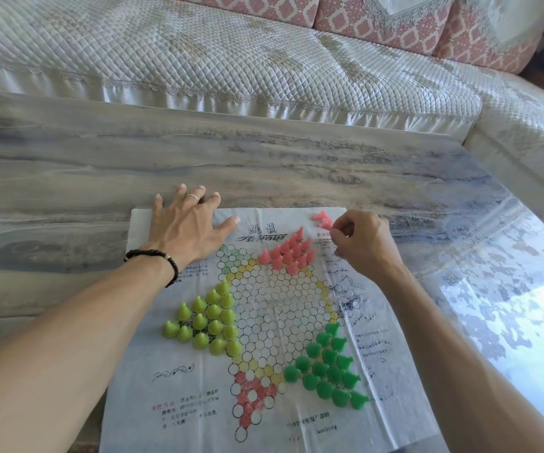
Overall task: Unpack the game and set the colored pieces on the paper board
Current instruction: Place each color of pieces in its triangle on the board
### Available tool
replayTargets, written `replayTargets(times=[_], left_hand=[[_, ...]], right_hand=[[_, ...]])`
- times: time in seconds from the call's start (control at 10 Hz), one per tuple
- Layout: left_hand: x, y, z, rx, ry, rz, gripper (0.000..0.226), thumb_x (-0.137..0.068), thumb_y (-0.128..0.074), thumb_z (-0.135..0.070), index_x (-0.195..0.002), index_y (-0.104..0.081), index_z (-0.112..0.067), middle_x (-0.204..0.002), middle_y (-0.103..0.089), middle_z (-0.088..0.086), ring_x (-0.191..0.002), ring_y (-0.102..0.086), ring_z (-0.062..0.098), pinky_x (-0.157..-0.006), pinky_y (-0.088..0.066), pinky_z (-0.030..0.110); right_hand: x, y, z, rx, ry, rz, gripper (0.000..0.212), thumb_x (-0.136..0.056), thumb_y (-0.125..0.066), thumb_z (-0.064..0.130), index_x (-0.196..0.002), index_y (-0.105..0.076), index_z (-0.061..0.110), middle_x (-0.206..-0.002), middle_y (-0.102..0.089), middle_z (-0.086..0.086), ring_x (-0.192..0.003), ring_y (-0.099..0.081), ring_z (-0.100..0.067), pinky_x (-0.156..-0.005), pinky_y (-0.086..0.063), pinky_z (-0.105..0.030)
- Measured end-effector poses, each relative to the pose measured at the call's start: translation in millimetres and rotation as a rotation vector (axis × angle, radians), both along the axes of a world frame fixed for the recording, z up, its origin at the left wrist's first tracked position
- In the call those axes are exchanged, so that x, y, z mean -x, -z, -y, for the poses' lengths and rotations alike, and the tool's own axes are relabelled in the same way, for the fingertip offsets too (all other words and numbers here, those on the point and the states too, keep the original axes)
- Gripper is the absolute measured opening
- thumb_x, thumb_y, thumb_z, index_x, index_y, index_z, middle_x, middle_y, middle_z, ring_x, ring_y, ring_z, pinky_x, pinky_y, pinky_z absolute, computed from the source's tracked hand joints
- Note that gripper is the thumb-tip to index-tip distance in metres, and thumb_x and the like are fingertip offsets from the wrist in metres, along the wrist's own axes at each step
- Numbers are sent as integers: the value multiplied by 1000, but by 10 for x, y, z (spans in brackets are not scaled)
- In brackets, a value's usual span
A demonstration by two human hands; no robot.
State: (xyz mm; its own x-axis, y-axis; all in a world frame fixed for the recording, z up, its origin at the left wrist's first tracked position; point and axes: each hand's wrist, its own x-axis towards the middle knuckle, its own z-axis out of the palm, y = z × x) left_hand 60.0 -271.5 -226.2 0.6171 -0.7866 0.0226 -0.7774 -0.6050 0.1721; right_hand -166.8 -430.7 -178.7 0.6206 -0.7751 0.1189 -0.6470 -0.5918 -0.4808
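The paper board (198, 403) lies flat on the table, printed with a star of circles. Several yellow-green pieces (208, 318) stand on its left point, several dark green pieces (327, 367) on its lower right point, and several pink pieces (288, 251) on its upper right point. A few loose pink pieces (323, 219) lie at the board's top right corner. My left hand (187, 228) presses flat on the board's top left corner, fingers spread. My right hand (363, 241) has curled fingers at the loose pink pieces and pinches one of them.
The marbled grey table (68, 178) stretches far to the left and behind the board. Its right part (492, 289) is glossy with glare. A quilted sofa (231, 60) runs along the table's far edge and right side.
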Motion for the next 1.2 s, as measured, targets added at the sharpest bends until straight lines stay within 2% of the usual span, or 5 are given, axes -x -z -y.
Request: replayTargets(times=[0.1,0.3,0.5,0.8,1.2], left_hand=[[5,-2,1,6,2,-4,74,-88,-25,-73,-146,-34,-29,-158,-24,3,-147,-12,27,-115,-9,59],[1,-12,-4,5,1,0,74,-88,-25,-73,-146,-34,-28,-158,-24,3,-147,-12,27,-115,-10,60],[-1,-1,-4,3,4,1,74,-88,-25,-73,-146,-34,-28,-158,-25,4,-147,-13,27,-115,-11,60],[5,-11,-9,7,5,6,73,-88,-26,-73,-146,-35,-28,-158,-25,4,-147,-13,27,-115,-11,60],[1,-2,-6,14,6,2,73,-88,-26,-73,-146,-35,-28,-158,-25,3,-147,-13,27,-115,-10,59]], right_hand=[[90,-124,-29,25,-24,4,6,-83,-66,6,-78,-68,10,-67,-67,1,-60,-67,-10,-61,-58,-26],[135,-157,-103,90,-241,-285,3,-81,-70,9,-81,-69,12,-73,-66,4,-67,-63,-6,-70,-58,-27],[195,-112,-88,13,-192,-240,14,-84,-70,19,-97,-67,15,-79,-67,3,-71,-61,-5,-68,-54,-22],[159,-116,-232,-4,-211,-155,8,-88,-64,13,-87,-72,15,-76,-67,8,-63,-57,4,-60,-46,-11],[115,-73,-327,-36,-246,-164,9,-85,-65,14,-83,-73,17,-71,-65,11,-61,-56,1,-57,-48,-14]])
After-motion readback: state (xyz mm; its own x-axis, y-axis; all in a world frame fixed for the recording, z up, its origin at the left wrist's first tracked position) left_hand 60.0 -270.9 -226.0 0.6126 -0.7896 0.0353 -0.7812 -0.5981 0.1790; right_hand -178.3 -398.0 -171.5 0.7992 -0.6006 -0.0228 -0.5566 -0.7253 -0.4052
